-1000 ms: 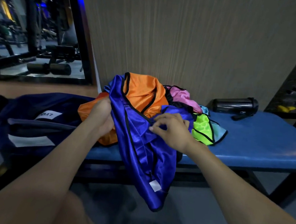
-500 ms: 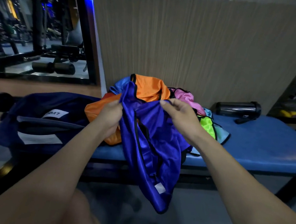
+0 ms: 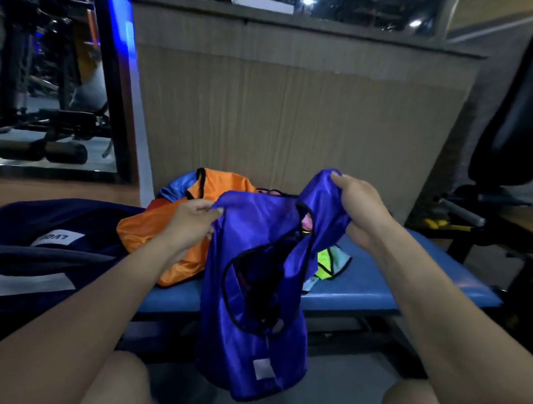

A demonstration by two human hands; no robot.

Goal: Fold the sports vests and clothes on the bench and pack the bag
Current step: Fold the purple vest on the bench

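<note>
A shiny blue vest point(image 3: 248, 314) with black trim hangs in front of the blue bench point(image 3: 380, 291), lifted off the pile. My left hand point(image 3: 191, 224) pinches one shoulder strap and my right hand point(image 3: 359, 207) grips the other, held higher and to the right. Behind the vest lies a heap of clothes: an orange vest point(image 3: 164, 234), a neon green one point(image 3: 327, 266), with pink and light blue fabric partly hidden. A dark navy bag point(image 3: 42, 255) with white labels sits open on the left end of the bench.
A wood-panelled partition point(image 3: 298, 123) stands right behind the bench. Gym equipment with a black padded seat point(image 3: 523, 128) is on the right. A mirror point(image 3: 42, 82) on the left reflects weight machines. My knees show at the bottom edge.
Both hands have lifted the blue vest and drawn apart, spreading it open by the shoulders; the right hand rose higher. The camera tilted up, and the black bottle is no longer visible.
</note>
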